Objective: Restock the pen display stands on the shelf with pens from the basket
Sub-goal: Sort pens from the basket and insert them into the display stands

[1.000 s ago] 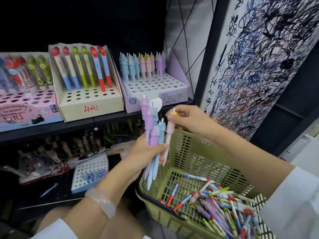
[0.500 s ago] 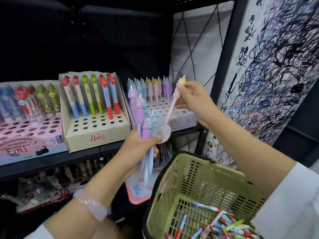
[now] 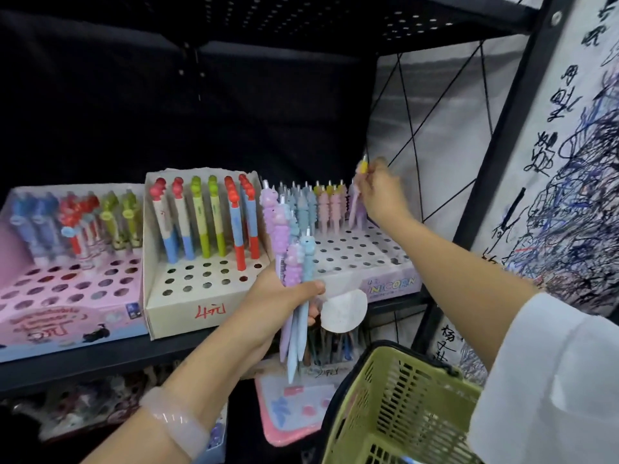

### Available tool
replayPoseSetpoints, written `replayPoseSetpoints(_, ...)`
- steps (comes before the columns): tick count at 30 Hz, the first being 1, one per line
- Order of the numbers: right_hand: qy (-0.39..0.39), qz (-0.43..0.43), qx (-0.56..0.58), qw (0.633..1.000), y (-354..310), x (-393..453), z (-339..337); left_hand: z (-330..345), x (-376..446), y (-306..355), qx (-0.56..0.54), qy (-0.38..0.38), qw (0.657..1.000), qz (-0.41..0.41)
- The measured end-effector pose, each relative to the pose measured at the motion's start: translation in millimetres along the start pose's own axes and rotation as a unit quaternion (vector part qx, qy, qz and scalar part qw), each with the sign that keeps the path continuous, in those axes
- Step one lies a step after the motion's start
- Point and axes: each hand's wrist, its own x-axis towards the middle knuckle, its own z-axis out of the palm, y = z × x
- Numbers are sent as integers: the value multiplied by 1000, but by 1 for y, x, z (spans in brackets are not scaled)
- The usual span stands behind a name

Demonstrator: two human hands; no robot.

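The person is mid-placement. The right hand pinches a single pink unicorn pen by its yellow top, over the back row at 1 o'clock of the Unicorn display stand; blur hides whether its tip is seated. The left hand is closed around a bunch of unicorn pens. Next: press down, release, draw another. The green basket sits at 5 o'clock.

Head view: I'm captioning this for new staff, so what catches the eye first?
The right hand holds one pen upright over the back row of the unicorn stand at centre right. Just below, the left hand grips a pastel pen bundle. A green basket sits bottom right.
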Motion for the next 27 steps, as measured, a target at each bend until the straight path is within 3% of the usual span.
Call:
replayPoseSetpoints(12,-53,-2,-102,993,-1,7,11,-2,1,-4,-11,-19,1000,5)
replayPoseSetpoints(16,-87,-3,-253,964,-7,9,18,-1,0,-4,-10,-15,1000,6)
replayPoseSetpoints(25,-120,-15,-322,939,2,-2,13,0,1,-6,-36,1,999,5)
replayPoseSetpoints(27,-154,-31,-363,919,3,-8,7,0,1,-5,-45,5,999,4)
